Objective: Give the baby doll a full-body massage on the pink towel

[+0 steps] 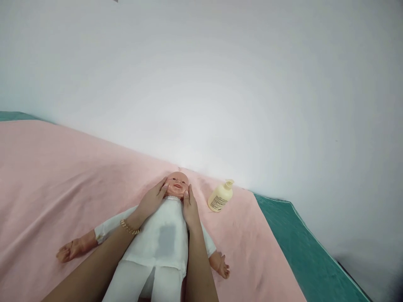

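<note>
A baby doll with a white cloth body lies on its back on a pink cloth, its plastic arms spread to both sides. My left hand rests against the left side of the doll's head, with the thumb on its cheek. Against the right side of the head lies my right hand, fingers pointing up along the cheek. The head sits between both hands, and the undersides of my fingers are hidden. A bracelet circles my left wrist.
To the right of the doll, a pale yellow pump bottle stands on the pink cloth. A green surface shows beyond the cloth at the right. Behind everything rises a white wall.
</note>
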### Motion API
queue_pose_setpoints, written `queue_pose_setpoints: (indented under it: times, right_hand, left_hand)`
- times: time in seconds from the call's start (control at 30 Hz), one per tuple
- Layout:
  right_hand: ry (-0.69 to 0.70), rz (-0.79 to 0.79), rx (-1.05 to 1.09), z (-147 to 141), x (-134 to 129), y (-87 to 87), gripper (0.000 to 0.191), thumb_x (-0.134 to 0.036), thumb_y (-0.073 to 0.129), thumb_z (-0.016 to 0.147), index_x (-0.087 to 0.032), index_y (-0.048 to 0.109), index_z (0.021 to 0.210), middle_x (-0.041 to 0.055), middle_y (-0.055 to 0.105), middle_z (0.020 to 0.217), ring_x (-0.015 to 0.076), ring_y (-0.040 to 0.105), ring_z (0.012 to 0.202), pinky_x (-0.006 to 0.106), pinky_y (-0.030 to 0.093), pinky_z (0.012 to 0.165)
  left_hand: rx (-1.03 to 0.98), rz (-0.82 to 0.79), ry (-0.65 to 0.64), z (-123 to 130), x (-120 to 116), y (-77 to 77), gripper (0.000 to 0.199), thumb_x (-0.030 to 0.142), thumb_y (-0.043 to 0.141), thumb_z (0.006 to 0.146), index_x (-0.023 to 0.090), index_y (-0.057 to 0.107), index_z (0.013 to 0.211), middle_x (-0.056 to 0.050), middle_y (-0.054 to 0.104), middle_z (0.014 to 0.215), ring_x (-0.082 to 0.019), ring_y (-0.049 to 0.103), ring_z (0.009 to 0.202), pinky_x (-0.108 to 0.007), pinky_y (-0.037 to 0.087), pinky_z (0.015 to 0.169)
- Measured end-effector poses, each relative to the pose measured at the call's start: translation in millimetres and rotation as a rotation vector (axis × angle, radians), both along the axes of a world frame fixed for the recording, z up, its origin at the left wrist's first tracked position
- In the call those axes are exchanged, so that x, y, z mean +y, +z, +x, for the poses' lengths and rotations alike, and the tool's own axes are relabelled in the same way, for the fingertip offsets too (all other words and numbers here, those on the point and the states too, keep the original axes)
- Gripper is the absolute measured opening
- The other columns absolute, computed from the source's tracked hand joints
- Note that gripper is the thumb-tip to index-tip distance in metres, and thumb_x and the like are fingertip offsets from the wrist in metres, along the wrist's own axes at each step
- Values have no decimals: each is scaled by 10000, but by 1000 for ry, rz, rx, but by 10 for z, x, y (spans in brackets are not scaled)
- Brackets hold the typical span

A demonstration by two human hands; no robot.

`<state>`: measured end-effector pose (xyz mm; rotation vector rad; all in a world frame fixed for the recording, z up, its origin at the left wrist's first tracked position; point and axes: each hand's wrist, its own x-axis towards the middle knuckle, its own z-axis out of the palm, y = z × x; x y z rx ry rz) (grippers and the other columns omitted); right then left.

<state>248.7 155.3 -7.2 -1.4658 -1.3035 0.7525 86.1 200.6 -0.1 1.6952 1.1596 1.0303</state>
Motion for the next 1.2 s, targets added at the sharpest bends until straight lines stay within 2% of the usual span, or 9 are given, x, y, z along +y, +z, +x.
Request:
queue_pose_setpoints:
  times: [0.17,0.3,0.4,0.57,0.77,1.0,1.1,1.2]
  right_hand:
    - [-40,-16,35,-16,-17,55,892,-743,319,906,-118,285,1540,129,403,1536,245,395,1423,389,325,1160]
    - [-59,-71,-28,-44,-44,94,932,-708,497,861,-150,231,1558,127,401,1538,273,402,1417,418,333,1153]
    - [-45,-61,-56,-58,-52,95,939,-638,566,856,-132,208,1561,137,400,1538,272,402,1415,420,342,1146]
    - [-47,-57,-78,-69,-56,109,833,-584,505,911,-143,223,1559,122,380,1552,259,399,1419,408,331,1155]
    - [-49,-57,-91,-55,-43,86,830,-644,364,944,-127,179,1567,119,351,1565,253,401,1418,416,330,1155]
    - [-43,34,85,-44,-1,41,838,-707,267,938,-115,315,1529,116,451,1507,236,447,1389,377,373,1131]
    - [-67,18,35,-56,-10,67,831,-700,283,940,-111,327,1524,132,462,1496,257,439,1393,409,348,1146]
    - [-78,-29,-28,-71,-33,99,828,-692,377,920,-145,306,1537,126,450,1507,272,436,1394,429,339,1149]
  left_hand:
    - [19,-57,-2,-4,-39,68,782,625,401,914,141,340,1525,-121,409,1535,-294,395,1409,-418,311,1156]
    - [-51,-12,-53,3,-42,68,803,594,583,829,193,389,1498,-110,510,1467,-303,504,1328,-394,425,1074]
    - [-69,-8,-61,10,-18,27,835,569,636,792,188,390,1493,-118,560,1419,-296,554,1278,-387,458,1034]
    - [5,-13,-23,9,5,-25,856,581,607,810,193,334,1523,-118,484,1488,-309,495,1333,-399,419,1069]
    - [63,33,12,1,12,-46,738,553,433,911,173,321,1534,-107,417,1536,-301,424,1390,-413,352,1121]
    - [12,22,12,17,61,-162,756,606,259,952,123,333,1529,-131,425,1526,-275,432,1388,-403,353,1125]
    - [5,-15,27,13,38,-118,745,608,254,954,136,353,1521,-115,422,1529,-273,423,1394,-408,338,1137]
    - [25,-38,15,2,-8,-17,740,636,340,933,181,369,1516,-99,459,1508,-289,442,1379,-419,345,1132]
